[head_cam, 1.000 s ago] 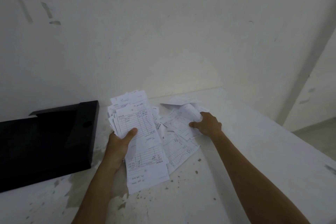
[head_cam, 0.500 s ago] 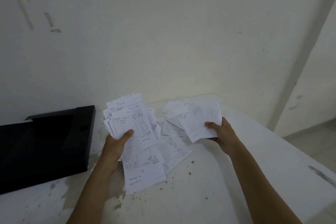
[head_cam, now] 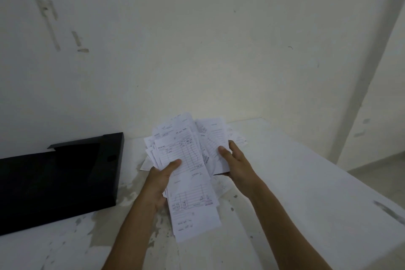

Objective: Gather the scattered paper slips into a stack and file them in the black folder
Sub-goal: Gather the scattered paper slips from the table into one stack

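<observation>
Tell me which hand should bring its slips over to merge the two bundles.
Right, probably. The right hand pinches only a small bundle beside the larger stack, which the left hand grips and steadies. The black folder lies further left.

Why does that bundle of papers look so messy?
The stack in the left hand is fanned out, edges askew. The right hand brings more slips beside it. The white table looks stained.

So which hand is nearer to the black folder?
Left. The left hand grips the stack of slips just right of the black folder; the right hand holds more slips farther right, beyond the stack.
</observation>
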Demonstrator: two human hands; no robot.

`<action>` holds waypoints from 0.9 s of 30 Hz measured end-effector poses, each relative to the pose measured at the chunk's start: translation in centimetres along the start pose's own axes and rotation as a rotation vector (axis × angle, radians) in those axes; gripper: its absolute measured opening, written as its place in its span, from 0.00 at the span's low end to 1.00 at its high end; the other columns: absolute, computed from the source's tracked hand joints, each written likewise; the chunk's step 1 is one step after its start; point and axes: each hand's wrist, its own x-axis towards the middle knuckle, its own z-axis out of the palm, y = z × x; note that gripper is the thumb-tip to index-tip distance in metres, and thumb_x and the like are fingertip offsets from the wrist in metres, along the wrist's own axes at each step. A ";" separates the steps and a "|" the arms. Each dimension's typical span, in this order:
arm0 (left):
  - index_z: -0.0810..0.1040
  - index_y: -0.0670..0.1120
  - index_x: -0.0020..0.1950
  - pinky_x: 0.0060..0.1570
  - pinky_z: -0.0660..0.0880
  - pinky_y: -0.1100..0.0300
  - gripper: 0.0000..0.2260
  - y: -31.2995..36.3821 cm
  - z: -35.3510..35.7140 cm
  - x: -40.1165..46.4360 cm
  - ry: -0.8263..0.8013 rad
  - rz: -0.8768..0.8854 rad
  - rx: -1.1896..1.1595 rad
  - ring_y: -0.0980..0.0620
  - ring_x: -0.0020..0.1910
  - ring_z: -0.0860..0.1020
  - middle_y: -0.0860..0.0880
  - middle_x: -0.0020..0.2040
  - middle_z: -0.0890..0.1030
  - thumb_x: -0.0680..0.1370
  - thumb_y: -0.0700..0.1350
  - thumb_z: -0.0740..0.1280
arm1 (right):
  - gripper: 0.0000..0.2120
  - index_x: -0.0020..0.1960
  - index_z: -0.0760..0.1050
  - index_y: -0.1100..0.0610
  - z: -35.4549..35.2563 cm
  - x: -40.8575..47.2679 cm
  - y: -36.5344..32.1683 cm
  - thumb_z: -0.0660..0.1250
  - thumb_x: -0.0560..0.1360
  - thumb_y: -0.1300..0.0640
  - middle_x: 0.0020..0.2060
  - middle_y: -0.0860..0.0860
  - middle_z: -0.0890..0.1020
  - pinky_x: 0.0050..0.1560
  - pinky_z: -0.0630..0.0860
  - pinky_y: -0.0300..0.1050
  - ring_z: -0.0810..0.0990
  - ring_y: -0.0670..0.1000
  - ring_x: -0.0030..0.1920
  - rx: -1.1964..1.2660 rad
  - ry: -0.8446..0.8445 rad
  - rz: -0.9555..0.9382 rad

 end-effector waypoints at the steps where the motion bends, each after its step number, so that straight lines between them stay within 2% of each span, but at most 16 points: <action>1: 0.81 0.46 0.61 0.50 0.81 0.52 0.13 0.1 0.0 -0.1 -0.002 -0.001 -0.004 0.44 0.55 0.83 0.44 0.56 0.85 0.76 0.41 0.73 | 0.11 0.65 0.74 0.50 0.4 0.0 0.1 0.60 0.84 0.52 0.60 0.50 0.84 0.58 0.81 0.60 0.84 0.54 0.59 -0.012 -0.019 0.009; 3: 0.81 0.47 0.60 0.50 0.81 0.52 0.13 0.3 0.0 -0.3 -0.015 -0.003 -0.006 0.43 0.55 0.83 0.44 0.55 0.86 0.76 0.42 0.73 | 0.11 0.62 0.75 0.49 1.2 -0.1 0.1 0.59 0.84 0.48 0.59 0.50 0.83 0.58 0.82 0.57 0.83 0.51 0.58 -0.034 -0.033 0.046; 5: 0.82 0.47 0.60 0.51 0.81 0.51 0.13 0.4 0.1 -0.4 -0.030 -0.002 0.006 0.43 0.54 0.84 0.45 0.55 0.86 0.76 0.42 0.73 | 0.22 0.67 0.73 0.53 1.8 0.0 0.5 0.58 0.82 0.39 0.62 0.53 0.82 0.57 0.82 0.54 0.82 0.52 0.60 -0.065 -0.076 0.097; 6: 0.82 0.47 0.60 0.52 0.81 0.50 0.13 0.3 0.1 -0.4 -0.031 0.000 0.018 0.43 0.54 0.84 0.45 0.54 0.86 0.76 0.42 0.73 | 0.25 0.70 0.72 0.52 2.1 0.0 0.6 0.54 0.82 0.37 0.64 0.54 0.81 0.55 0.82 0.51 0.82 0.52 0.60 -0.071 -0.126 0.106; 8: 0.82 0.47 0.61 0.55 0.81 0.46 0.13 0.2 0.3 -0.6 -0.012 0.023 0.066 0.43 0.54 0.84 0.45 0.54 0.87 0.76 0.43 0.74 | 0.24 0.73 0.71 0.46 2.6 -0.4 0.6 0.50 0.83 0.37 0.64 0.49 0.82 0.53 0.82 0.46 0.83 0.50 0.60 -0.092 -0.202 0.098; 10: 0.80 0.48 0.63 0.57 0.80 0.45 0.15 0.1 0.3 -0.2 0.025 0.083 0.166 0.45 0.54 0.84 0.46 0.56 0.86 0.76 0.44 0.74 | 0.22 0.71 0.72 0.45 3.1 -0.5 0.2 0.56 0.82 0.38 0.63 0.46 0.83 0.56 0.82 0.49 0.83 0.49 0.60 -0.156 -0.202 0.066; 13: 0.74 0.50 0.68 0.58 0.80 0.43 0.24 0.2 0.5 0.4 0.051 0.189 0.308 0.46 0.56 0.83 0.48 0.60 0.83 0.74 0.46 0.76 | 0.18 0.64 0.74 0.51 3.3 0.6 1.0 0.65 0.79 0.41 0.58 0.48 0.84 0.55 0.83 0.54 0.85 0.49 0.56 -0.237 -0.080 0.006; 15: 0.74 0.50 0.67 0.55 0.81 0.44 0.26 0.0 0.4 1.0 0.069 0.138 0.296 0.46 0.55 0.83 0.48 0.59 0.83 0.71 0.48 0.78 | 0.17 0.63 0.70 0.52 3.6 1.3 1.9 0.67 0.80 0.46 0.61 0.49 0.82 0.55 0.84 0.53 0.84 0.50 0.57 -0.240 -0.066 -0.001; 18: 0.81 0.48 0.60 0.50 0.82 0.46 0.15 -0.1 0.1 1.7 0.031 -0.039 0.127 0.42 0.51 0.85 0.43 0.53 0.86 0.74 0.45 0.75 | 0.17 0.66 0.67 0.54 4.0 2.3 3.0 0.65 0.81 0.49 0.64 0.50 0.79 0.61 0.81 0.51 0.81 0.51 0.62 -0.310 -0.094 -0.030; 20: 0.82 0.47 0.59 0.53 0.81 0.42 0.14 -0.2 -0.2 2.2 0.004 -0.079 0.093 0.40 0.52 0.85 0.42 0.53 0.87 0.75 0.44 0.75 | 0.19 0.67 0.67 0.55 3.6 3.1 3.4 0.66 0.80 0.48 0.64 0.49 0.79 0.61 0.81 0.50 0.80 0.51 0.63 -0.327 -0.120 -0.001; 22: 0.81 0.46 0.61 0.55 0.80 0.40 0.15 -0.3 -0.7 3.0 0.033 -0.038 0.129 0.40 0.52 0.85 0.43 0.53 0.87 0.74 0.44 0.75 | 0.17 0.65 0.72 0.54 2.8 3.8 3.4 0.66 0.80 0.47 0.59 0.49 0.83 0.52 0.84 0.48 0.83 0.51 0.57 -0.368 -0.147 0.041; 24: 0.81 0.45 0.61 0.56 0.80 0.43 0.16 -0.3 -1.3 3.9 0.076 0.016 0.195 0.43 0.51 0.85 0.45 0.53 0.86 0.75 0.45 0.75 | 0.12 0.56 0.77 0.56 1.5 4.9 3.1 0.65 0.81 0.48 0.48 0.49 0.85 0.43 0.82 0.47 0.84 0.49 0.47 -0.466 -0.122 0.039; 25: 0.81 0.46 0.61 0.56 0.81 0.45 0.15 -0.3 -1.6 4.3 0.086 0.044 0.214 0.44 0.51 0.85 0.46 0.53 0.86 0.75 0.45 0.74 | 0.10 0.52 0.79 0.55 0.7 5.6 2.9 0.64 0.81 0.49 0.44 0.49 0.84 0.44 0.80 0.47 0.83 0.47 0.43 -0.521 -0.080 0.012; 27: 0.80 0.46 0.62 0.56 0.80 0.48 0.14 -0.6 -2.0 5.0 0.101 0.101 0.238 0.47 0.52 0.84 0.48 0.54 0.85 0.76 0.45 0.73 | 0.09 0.54 0.80 0.52 -1.7 7.8 3.3 0.65 0.81 0.48 0.46 0.47 0.83 0.52 0.75 0.46 0.81 0.46 0.46 -0.680 0.061 -0.041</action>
